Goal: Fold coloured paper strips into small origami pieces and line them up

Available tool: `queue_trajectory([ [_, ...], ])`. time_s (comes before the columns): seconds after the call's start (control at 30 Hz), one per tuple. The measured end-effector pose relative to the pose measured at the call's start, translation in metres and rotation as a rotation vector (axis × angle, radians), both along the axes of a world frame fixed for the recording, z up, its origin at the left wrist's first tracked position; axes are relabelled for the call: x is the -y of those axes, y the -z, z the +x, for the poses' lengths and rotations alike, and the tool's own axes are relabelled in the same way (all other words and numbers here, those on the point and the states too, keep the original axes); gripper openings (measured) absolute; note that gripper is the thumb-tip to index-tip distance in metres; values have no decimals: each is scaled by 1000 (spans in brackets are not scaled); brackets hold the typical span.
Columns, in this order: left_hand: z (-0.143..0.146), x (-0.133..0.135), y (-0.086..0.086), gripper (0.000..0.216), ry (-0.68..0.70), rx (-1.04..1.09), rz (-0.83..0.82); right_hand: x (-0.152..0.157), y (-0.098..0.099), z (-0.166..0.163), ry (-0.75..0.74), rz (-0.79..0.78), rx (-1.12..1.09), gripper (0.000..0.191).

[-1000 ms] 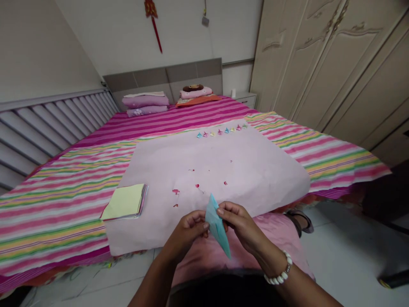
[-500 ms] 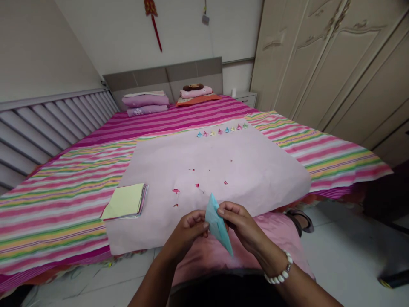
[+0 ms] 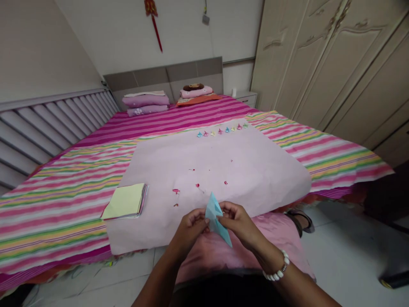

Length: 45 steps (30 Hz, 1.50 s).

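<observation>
A folded piece of light blue paper (image 3: 213,215), pointed at top and bottom, is held in the air over my lap. My left hand (image 3: 191,226) pinches its left edge between thumb and fingers. On the other side, my right hand (image 3: 238,221) grips the paper, the thumb pressed on its front near a raised fold. The right fingers behind the paper are partly hidden. Just beyond my hands lies a pale pink sheet (image 3: 159,157) with several small red shapes on it. To the left, a stack of square paper (image 3: 124,201) with pale yellow on top rests on the sheet's corner.
A row of small folded paper pieces (image 3: 220,131) in several colours runs along the sheet's far edge. Striped bedding (image 3: 64,187) covers the bed, with folded purple bedding (image 3: 145,101) by the headboard. A pink cushion (image 3: 271,234) lies under my forearms.
My right thumb has shifted down the front of the blue paper, and a fold near its top right now stands more open. My left hand keeps about the same grip.
</observation>
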State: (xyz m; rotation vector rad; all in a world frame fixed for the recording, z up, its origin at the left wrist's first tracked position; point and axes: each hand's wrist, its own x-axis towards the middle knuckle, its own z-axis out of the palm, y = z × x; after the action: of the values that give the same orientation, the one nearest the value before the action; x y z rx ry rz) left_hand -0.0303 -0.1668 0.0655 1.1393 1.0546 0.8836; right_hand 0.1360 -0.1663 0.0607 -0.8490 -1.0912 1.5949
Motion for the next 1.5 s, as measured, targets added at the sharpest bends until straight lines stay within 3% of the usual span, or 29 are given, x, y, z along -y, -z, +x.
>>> queue_trajectory([
  [0.2, 6, -2, 5, 33, -57, -47, 15, -3, 13, -7, 95, 78, 183, 11],
  [0.4, 16, 3, -3, 42, -70, -90, 109, -3, 16, -10, 224, 261, 477, 8],
  [0.63, 22, 10, -6, 18, -85, -381, 269, -1, 12, -15, 274, 380, 645, 14],
  [0.83, 17, 5, 11, 47, -185, -482, 387, 0, 14, -15, 312, 426, 672, 16],
  [0.97, 15, 2, 18, 55, -220, -554, 440, -1, 17, -14, 343, 436, 667, 19],
  [1.1, 17, 1, 15, 54, -248, -550, 368, -1, 18, -14, 349, 433, 650, 21],
  [1.3, 15, -2, 18, 48, -238, -316, 178, 1, 15, -15, 326, 481, 619, 25],
  [1.5, 12, -4, 15, 41, -220, -174, 99, -4, 26, -9, 327, 363, 442, 30],
])
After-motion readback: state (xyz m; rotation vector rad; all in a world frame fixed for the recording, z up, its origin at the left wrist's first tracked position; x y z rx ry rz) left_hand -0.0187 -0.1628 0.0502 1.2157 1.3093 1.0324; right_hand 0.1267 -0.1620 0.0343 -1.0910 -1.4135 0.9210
